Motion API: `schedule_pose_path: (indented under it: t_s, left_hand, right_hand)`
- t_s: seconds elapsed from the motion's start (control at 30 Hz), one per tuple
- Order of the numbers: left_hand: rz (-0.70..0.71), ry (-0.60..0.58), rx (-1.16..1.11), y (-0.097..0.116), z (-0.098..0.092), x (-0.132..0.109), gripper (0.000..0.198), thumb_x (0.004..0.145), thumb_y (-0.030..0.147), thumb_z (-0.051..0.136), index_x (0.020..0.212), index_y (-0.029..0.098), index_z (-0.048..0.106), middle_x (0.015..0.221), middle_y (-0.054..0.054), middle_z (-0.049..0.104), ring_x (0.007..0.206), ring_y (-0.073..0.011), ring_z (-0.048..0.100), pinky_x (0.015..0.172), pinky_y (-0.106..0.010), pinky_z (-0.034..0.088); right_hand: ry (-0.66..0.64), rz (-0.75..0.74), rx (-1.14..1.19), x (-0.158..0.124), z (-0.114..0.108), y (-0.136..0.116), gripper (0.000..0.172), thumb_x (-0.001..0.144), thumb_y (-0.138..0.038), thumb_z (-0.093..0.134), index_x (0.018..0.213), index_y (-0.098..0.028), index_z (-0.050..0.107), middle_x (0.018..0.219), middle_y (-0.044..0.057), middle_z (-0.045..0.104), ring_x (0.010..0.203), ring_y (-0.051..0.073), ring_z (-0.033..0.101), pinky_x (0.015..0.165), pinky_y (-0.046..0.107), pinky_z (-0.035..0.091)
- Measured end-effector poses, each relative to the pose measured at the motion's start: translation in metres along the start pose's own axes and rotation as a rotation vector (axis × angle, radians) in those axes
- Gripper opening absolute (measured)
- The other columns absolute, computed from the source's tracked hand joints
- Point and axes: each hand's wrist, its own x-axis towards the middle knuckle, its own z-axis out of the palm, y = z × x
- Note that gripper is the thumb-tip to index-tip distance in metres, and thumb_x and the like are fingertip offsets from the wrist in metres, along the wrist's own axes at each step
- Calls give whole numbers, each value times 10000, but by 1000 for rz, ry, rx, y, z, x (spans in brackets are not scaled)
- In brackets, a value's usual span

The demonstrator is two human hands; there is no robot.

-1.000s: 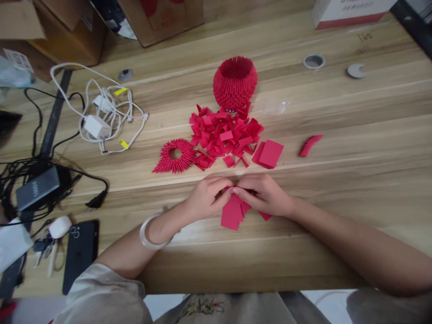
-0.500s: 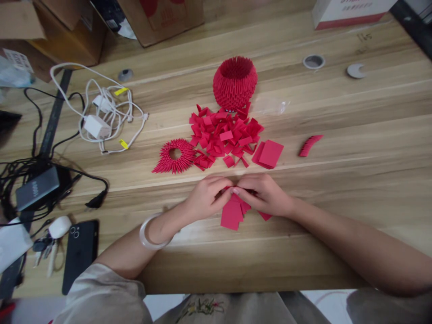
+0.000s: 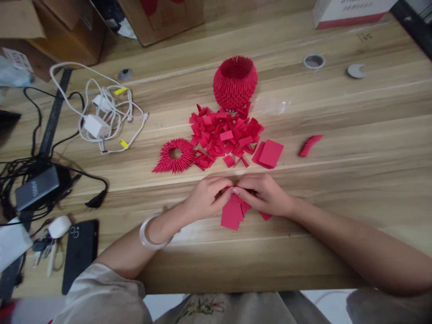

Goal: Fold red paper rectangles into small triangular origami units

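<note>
My left hand (image 3: 206, 196) and my right hand (image 3: 263, 194) meet fingertip to fingertip over a small red paper piece (image 3: 236, 191), both pinching it just above the table. Under them lie a few flat red paper slips (image 3: 232, 214). Beyond my hands spreads a heap of folded red paper pieces (image 3: 224, 135). A red spiky paper ring (image 3: 174, 155) lies to the heap's left, a stack of red paper squares (image 3: 270, 153) to its right. A round red paper vase (image 3: 235, 82) stands behind the heap. A white bangle (image 3: 150, 231) sits on my left wrist.
A short red curved paper strip (image 3: 310, 144) lies to the right. White chargers and cables (image 3: 101, 114) lie at the left, with black cables, a power bank (image 3: 37, 189), a black phone (image 3: 81, 252) and keys. Cardboard boxes (image 3: 162, 18) line the wooden table's (image 3: 354, 180) far edge.
</note>
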Motion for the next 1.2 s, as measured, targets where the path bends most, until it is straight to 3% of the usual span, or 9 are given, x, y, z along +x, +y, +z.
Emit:
schedule_pose_path:
  t_s: [1.2]
  left_hand:
    - [-7, -9, -5, -1, 0, -1, 157, 870, 174, 440, 782, 139, 564, 659, -24, 576, 619, -124, 516, 612, -240, 426]
  right_hand:
    - [-13, 0, 22, 1, -1, -1, 354, 919, -243, 429, 575, -164, 402, 539, -32, 377, 528, 85, 347, 550, 230, 299]
